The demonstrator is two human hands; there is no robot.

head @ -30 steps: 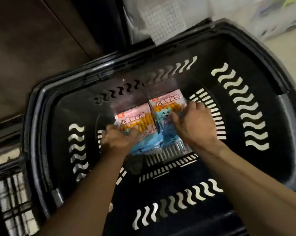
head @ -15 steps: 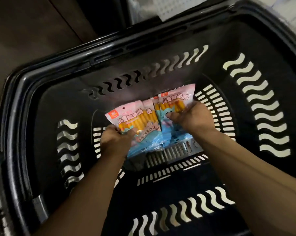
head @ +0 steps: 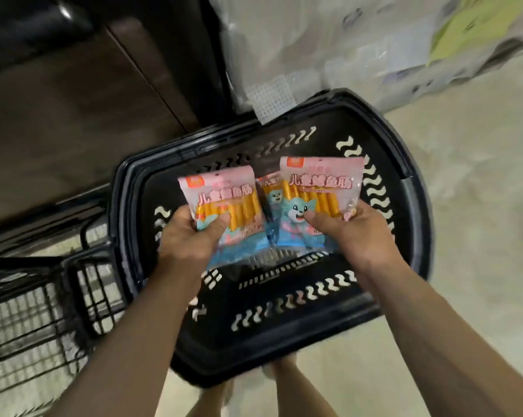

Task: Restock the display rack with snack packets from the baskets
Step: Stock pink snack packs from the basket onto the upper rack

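Above the black plastic basket (head: 416, 236) I hold pink-and-blue snack packets of orange sausage sticks. My left hand (head: 191, 239) grips one packet (head: 224, 197) by its lower part, thumb across the front. My right hand (head: 356, 233) grips a second packet (head: 320, 188) with a cartoon animal on it, thumb on the front. A third packet (head: 270, 194) shows between them, tucked behind the right one; which hand holds it is unclear. The basket's slotted floor (head: 284, 266) shows no other packets.
A black wire rack (head: 37, 311) stands low at the left, touching the basket's side. Dark wooden furniture (head: 73, 115) fills the upper left. Clear plastic bags (head: 344, 40) lie beyond the basket. Pale floor (head: 480, 206) lies to the right. My legs (head: 284, 392) show below the basket.
Both hands have risen out of the basket bottom with the packets, which now stand upright above the rim. The view has pulled back, showing the floor and rack.
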